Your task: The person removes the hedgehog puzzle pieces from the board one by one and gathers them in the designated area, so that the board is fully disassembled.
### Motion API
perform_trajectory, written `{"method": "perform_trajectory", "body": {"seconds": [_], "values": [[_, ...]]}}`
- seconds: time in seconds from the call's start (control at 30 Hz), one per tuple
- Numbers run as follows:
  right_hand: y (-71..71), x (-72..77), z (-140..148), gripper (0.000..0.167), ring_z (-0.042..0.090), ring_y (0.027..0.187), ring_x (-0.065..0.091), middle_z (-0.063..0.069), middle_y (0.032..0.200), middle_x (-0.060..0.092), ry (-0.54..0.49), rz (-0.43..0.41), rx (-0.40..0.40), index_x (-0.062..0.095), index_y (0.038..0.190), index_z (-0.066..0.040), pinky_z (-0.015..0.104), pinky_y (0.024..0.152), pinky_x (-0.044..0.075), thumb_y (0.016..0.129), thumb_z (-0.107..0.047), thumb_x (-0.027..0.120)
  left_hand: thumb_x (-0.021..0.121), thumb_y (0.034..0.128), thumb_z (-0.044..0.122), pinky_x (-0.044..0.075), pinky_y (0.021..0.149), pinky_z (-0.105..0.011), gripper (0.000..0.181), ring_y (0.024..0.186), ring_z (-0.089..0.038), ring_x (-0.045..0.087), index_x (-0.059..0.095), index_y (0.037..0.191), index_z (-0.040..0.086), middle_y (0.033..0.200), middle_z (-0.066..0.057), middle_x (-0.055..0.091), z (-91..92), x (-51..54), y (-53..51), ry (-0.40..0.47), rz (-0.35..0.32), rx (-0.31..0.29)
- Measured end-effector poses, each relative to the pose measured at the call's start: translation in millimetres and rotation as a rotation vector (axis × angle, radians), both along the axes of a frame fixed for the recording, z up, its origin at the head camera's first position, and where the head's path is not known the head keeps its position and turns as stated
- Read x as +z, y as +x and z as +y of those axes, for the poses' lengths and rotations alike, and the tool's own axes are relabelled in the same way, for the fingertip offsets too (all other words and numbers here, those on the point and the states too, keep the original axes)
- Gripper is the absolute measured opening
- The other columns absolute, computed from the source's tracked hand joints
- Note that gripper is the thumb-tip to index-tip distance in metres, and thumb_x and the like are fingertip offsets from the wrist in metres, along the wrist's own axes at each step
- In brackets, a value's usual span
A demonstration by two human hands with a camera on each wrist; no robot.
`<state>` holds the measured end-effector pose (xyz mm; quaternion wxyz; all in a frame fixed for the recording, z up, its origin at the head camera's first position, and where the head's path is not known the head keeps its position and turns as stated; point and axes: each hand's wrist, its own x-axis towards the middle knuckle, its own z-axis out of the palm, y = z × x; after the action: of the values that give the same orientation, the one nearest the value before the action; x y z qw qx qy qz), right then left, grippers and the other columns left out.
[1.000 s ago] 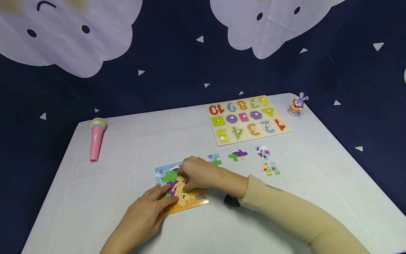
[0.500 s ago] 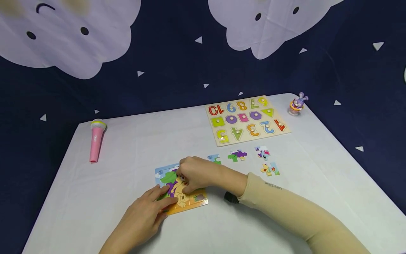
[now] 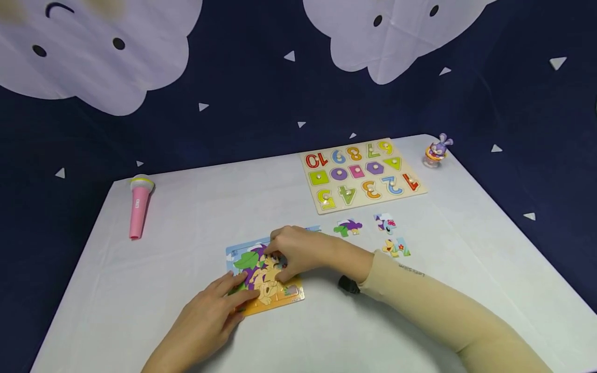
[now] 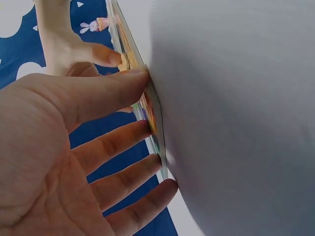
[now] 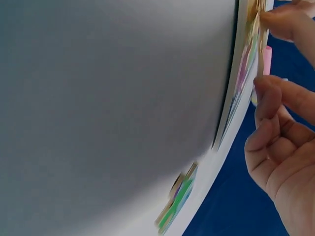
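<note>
Over the puzzle board [image 3: 270, 304], a piece [image 5: 261, 51] lies pinched inside the right grip [image 3: 303, 251] (by edges, apparently).

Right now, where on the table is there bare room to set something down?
Between the pink microphone and number board, and from the loose pieces to the right edge of the table. It's crowded at the picture puzzle, under the left hand and right hand.
</note>
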<state>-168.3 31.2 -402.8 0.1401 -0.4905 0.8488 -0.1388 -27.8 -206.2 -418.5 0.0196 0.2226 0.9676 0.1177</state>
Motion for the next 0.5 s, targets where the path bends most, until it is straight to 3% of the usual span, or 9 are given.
{"method": "perform_trajectory", "body": {"seconds": [0.23,0.5], "values": [[-4.3,1.4,32,0.057,0.005,0.082,0.05,-0.002,0.097,0.066,-0.047,-0.062,0.008,0.078,0.131,-0.01,0.018,0.07,0.043,0.083,-0.037,0.092,0.087,0.091,0.022,0.057,0.108,-0.061,0.042,0.142,-0.039,0.06,0.077,0.131,0.033,0.151,-0.002,0.065,3.0,1.2,-1.4,-0.011,-0.04,-0.001],[-9.4,-1.1,78,0.053,0.009,0.084,0.054,-0.003,0.093,0.064,-0.108,-0.097,-0.099,0.079,0.128,-0.011,0.019,0.07,0.045,0.08,-0.032,0.092,0.087,0.091,0.028,0.055,0.112,-0.059,0.043,0.145,-0.037,0.057,0.076,0.132,0.036,0.153,-0.001,0.064,3.5,2.0,-3.7,-0.057,-0.106,0.03]]}}
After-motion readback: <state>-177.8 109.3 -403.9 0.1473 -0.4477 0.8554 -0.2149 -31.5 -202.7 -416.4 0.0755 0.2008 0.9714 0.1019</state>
